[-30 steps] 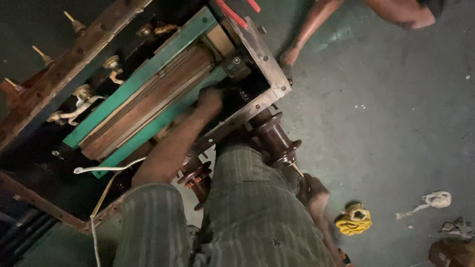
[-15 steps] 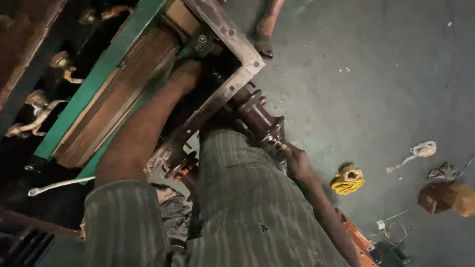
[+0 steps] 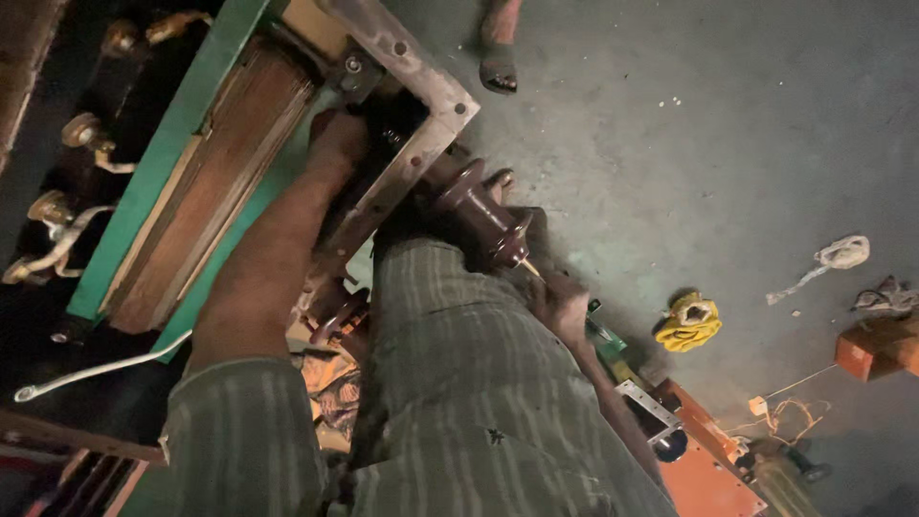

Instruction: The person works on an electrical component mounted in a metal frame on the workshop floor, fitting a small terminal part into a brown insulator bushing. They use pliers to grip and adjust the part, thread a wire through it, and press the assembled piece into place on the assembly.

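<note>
My left hand point(image 3: 337, 144) reaches along my bare forearm into the corner of a grey steel frame point(image 3: 421, 91) that holds a green-edged, brown-wound core point(image 3: 206, 182). The fingers are buried in the dark gap, so their grip is hidden. A dark brown ribbed insulator point(image 3: 483, 211) sticks out of the frame below that corner. My right hand point(image 3: 560, 302) sits just past its tip, curled on a thin tool with a green handle point(image 3: 605, 335) whose pale shaft points at the tip. My striped clothing fills the lower middle.
Another person's sandalled foot point(image 3: 498, 57) stands on the grey floor at the top. A yellow rag bundle point(image 3: 689, 321), a white cloth strip point(image 3: 840, 254), an orange box point(image 3: 876, 349) and an orange plate point(image 3: 708, 474) lie to the right. Brass terminals point(image 3: 77, 129) line the left.
The view has swung so the frame sits higher and further left. My left hand stays in the frame corner. My right hand has come into sight at the insulator's tip.
</note>
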The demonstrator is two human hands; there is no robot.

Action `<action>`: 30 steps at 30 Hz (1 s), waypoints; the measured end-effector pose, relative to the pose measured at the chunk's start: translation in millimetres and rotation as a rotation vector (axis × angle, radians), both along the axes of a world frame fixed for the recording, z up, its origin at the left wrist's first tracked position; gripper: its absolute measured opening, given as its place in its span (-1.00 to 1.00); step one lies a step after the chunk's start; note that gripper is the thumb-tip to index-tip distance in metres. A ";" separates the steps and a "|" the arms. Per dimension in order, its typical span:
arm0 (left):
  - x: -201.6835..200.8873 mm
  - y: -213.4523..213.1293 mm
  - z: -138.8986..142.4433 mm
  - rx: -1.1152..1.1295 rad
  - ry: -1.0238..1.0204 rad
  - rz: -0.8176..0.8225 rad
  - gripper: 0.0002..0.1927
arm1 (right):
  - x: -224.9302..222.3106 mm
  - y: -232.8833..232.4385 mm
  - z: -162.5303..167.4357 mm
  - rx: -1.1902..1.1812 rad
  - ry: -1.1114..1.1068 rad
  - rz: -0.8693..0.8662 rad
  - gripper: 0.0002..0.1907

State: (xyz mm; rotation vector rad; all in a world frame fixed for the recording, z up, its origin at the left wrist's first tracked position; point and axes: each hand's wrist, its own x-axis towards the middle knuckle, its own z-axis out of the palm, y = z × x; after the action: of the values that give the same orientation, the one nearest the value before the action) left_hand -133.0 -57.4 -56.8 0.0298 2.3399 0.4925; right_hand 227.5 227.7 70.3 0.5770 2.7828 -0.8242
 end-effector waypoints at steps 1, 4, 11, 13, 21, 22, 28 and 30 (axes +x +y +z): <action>0.2 0.7 -1.0 0.020 0.061 -0.090 -0.77 | 2.6 1.6 -0.3 -0.003 0.027 0.043 -0.87; 2.1 -8.2 -6.9 0.069 0.211 -0.328 -0.79 | 6.9 8.1 0.9 -0.005 0.108 0.157 -0.81; 6.5 -34.4 -10.5 0.295 0.117 -0.240 -0.78 | 9.3 1.8 -0.1 -0.019 0.125 0.060 -0.84; 3.4 -34.7 -3.7 0.283 0.072 -0.307 -0.77 | 8.6 0.6 -0.1 0.010 0.111 0.061 -0.83; 13.4 -27.7 8.0 0.395 0.270 -0.208 -0.76 | -7.1 -7.9 18.2 -0.116 -0.084 -0.094 -0.73; 15.8 -29.2 5.2 0.390 0.300 -0.186 -0.76 | -10.6 -8.7 20.5 -0.153 -0.105 -0.123 -0.70; 24.6 -32.7 -2.1 0.181 0.231 -0.171 -0.80 | -19.4 -1.7 31.1 -0.314 -0.108 -0.166 -0.62; 26.7 -30.5 4.3 0.093 0.198 -0.213 -0.75 | -18.4 3.2 28.4 -0.417 -0.072 -0.169 -0.59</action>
State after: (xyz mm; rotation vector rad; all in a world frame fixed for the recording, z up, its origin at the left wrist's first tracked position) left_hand -106.3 -87.8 -52.5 0.3834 2.4671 0.5098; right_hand 209.1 230.8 98.7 0.7483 2.4148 -1.3419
